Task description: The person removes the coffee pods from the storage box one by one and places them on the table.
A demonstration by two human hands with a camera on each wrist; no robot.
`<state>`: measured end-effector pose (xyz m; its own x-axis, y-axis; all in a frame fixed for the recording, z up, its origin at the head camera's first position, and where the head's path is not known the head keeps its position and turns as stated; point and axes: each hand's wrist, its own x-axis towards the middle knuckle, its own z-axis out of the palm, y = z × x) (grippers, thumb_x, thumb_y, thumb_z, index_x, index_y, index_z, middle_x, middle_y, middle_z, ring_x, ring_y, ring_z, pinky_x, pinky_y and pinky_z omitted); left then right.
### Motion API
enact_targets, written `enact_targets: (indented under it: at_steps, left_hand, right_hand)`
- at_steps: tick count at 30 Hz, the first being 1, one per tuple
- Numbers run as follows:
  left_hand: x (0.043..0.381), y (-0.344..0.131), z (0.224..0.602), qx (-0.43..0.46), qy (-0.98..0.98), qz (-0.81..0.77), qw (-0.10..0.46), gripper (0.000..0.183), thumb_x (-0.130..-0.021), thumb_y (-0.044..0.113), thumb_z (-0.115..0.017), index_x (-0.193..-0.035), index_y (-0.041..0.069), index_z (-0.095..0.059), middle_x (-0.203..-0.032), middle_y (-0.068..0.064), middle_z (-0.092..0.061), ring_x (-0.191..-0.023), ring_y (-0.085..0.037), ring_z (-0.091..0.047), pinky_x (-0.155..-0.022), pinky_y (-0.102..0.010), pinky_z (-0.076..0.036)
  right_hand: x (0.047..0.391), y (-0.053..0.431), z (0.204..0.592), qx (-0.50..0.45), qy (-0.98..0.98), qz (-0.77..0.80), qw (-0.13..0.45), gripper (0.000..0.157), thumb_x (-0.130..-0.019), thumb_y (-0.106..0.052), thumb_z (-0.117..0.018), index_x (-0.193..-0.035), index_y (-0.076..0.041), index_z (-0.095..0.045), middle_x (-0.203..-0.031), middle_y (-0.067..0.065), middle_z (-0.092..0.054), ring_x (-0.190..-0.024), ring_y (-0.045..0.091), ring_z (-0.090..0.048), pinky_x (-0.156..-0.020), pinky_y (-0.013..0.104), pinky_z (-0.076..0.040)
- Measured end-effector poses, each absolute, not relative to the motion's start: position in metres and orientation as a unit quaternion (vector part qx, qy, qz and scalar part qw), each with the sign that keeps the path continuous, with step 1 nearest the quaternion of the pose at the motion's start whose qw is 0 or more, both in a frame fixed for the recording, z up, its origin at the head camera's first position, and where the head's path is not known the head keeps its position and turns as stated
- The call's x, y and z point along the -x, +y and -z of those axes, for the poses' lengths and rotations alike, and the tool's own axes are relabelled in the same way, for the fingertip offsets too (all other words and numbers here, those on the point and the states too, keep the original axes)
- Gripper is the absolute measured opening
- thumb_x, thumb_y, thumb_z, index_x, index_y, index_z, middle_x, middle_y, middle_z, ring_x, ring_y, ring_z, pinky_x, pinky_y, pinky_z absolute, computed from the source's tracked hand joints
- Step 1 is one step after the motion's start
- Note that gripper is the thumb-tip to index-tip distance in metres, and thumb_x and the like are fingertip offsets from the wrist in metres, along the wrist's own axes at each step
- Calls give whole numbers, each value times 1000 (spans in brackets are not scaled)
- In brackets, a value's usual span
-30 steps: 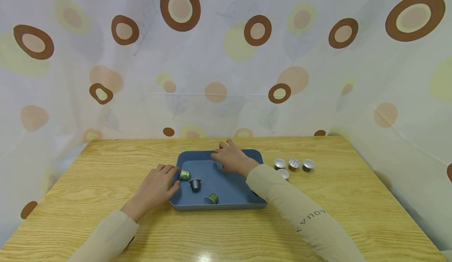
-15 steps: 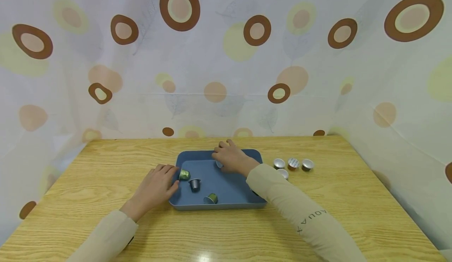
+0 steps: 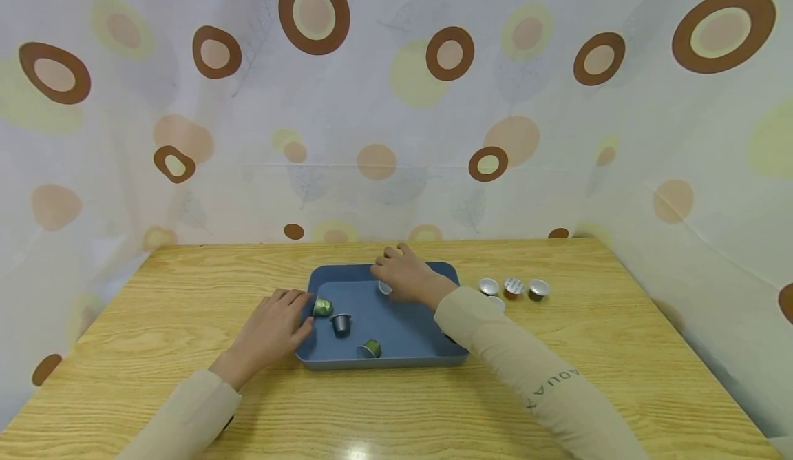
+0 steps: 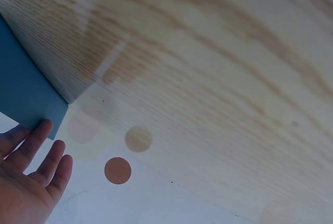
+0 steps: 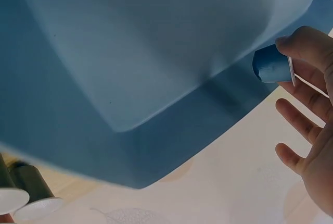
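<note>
A blue coffee capsule (image 5: 273, 63) with a pale rim is pinched between the thumb and index finger of my right hand (image 3: 405, 275), over the far part of a blue tray (image 3: 396, 363). In the head view that hand covers most of the capsule. My left hand (image 3: 268, 334) rests at the tray's left rim, its fingers extended and touching the wall, as the left wrist view also shows. Inside the tray lie a light green capsule (image 3: 323, 307) near the left hand, a dark grey capsule (image 3: 341, 325), and a green capsule (image 3: 372, 348) by the front wall.
To the right of the tray, several more capsules stand lid up on the wooden table (image 3: 595, 350), among them one with a printed lid (image 3: 513, 286) and a dark one (image 3: 538, 289). A patterned curtain (image 3: 378, 102) hangs behind and at the sides.
The capsule in my right hand has tilted slightly, so more of its pale lid shows. Both hands stay nearly in place, and the head view has shifted a little.
</note>
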<state>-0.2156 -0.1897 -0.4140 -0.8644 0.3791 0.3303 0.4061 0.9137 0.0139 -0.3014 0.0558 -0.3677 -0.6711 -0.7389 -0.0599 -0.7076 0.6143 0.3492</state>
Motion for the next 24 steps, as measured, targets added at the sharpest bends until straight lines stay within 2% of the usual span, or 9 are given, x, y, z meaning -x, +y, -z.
enact_targets:
  at_steps: [11, 24]
  left_hand:
    - [215, -190, 412, 203, -965, 39, 159, 38, -86, 28, -57, -118, 6, -58, -114, -8, -60, -107, -28, -53, -85, -45, -47]
    - [215, -190, 413, 201, -966, 39, 160, 37, -86, 28, -57, -117, 7, -59, -114, -8, -60, -108, -28, -53, -85, -46, -46]
  right_hand:
    - [296, 62, 361, -406, -897, 170, 48, 39, -84, -32, -64, -119, -20, -55, -121, -2, -55, -116, 20, -45, -103, 46, -33]
    - [289, 80, 354, -422, -893, 140, 76, 32, -83, -30, -64, -112, -18, -57, -109, -1, -58, -104, 20, -50, -96, 46, -38]
